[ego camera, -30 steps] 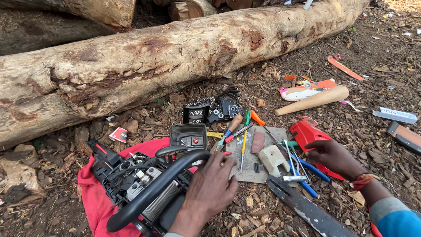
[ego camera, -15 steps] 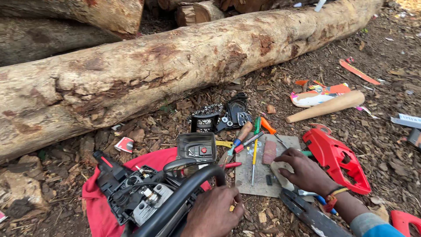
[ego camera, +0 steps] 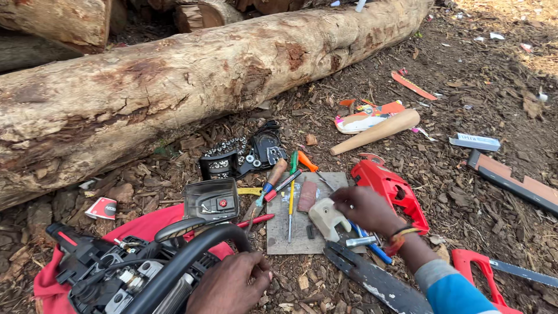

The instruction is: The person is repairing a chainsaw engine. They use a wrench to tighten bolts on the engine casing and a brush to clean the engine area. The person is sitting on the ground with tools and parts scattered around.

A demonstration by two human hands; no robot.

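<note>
A partly dismantled black chainsaw [ego camera: 133,273] lies on a red cloth [ego camera: 145,224] at the lower left. My left hand [ego camera: 229,285] rests on its curved black front handle, fingers wrapped over it. My right hand [ego camera: 363,208] reaches over a grey board [ego camera: 290,232] that carries several tools, its fingers touching a beige plastic part [ego camera: 325,218]. Whether it grips that part I cannot tell. A red chainsaw cover [ego camera: 392,186] lies just right of this hand.
A big log [ego camera: 203,75] crosses the back. A saw chain and black clutch cover [ego camera: 241,154] lie before it. A wooden mallet [ego camera: 375,131], a guide bar [ego camera: 378,282], screwdrivers [ego camera: 279,177] and a flat bar [ego camera: 511,180] are scattered on bark chips.
My right hand moved left from beside the red cover onto the grey board and the beige part. My left hand slid down the chainsaw's front handle. The view shifted.
</note>
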